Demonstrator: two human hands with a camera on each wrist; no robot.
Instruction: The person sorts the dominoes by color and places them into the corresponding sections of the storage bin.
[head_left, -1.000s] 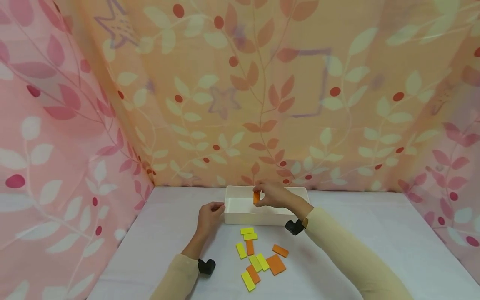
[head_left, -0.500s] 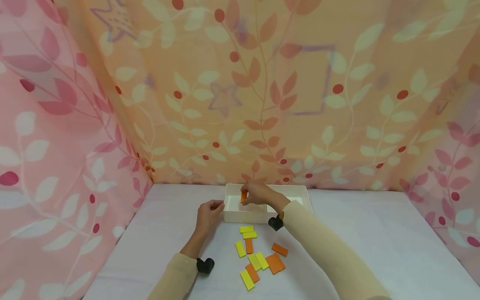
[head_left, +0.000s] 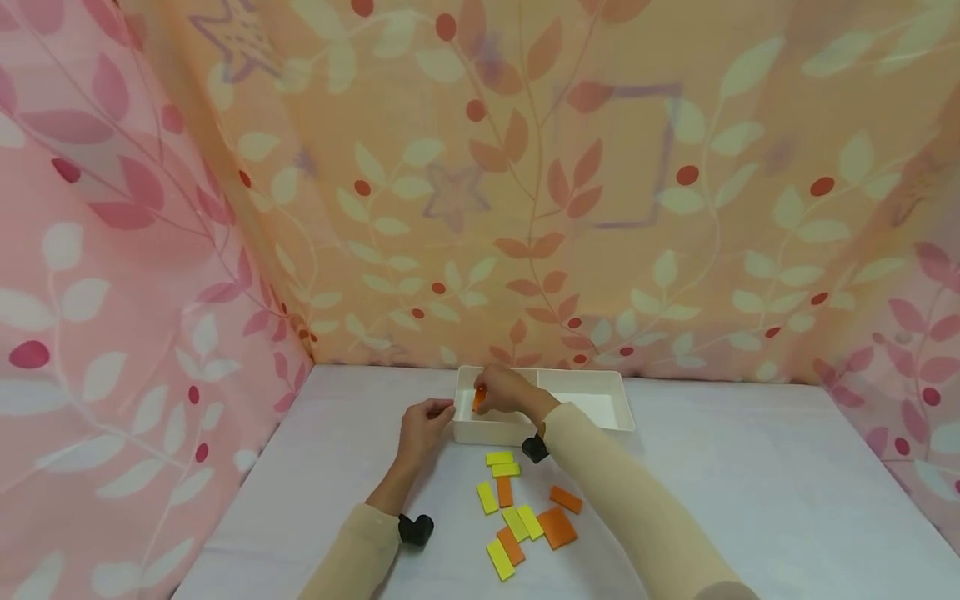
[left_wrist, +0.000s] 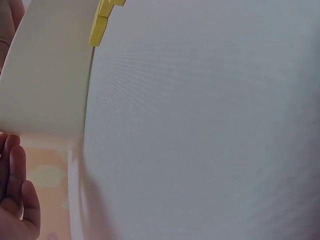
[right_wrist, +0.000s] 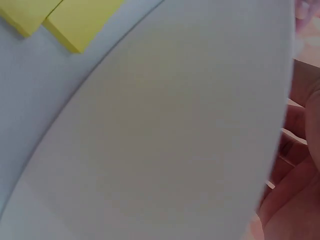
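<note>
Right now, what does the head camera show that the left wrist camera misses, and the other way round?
Only the head view shows the right hand pinching an orange tile over the white tray, the orange and yellow tiles scattered on the table, and the leaf-print curtains. Only the left wrist view shows the tray's outer wall close up, with the left hand's fingers beside it. Both show the tray, the left hand, the white tablecloth and yellow tiles.
</note>
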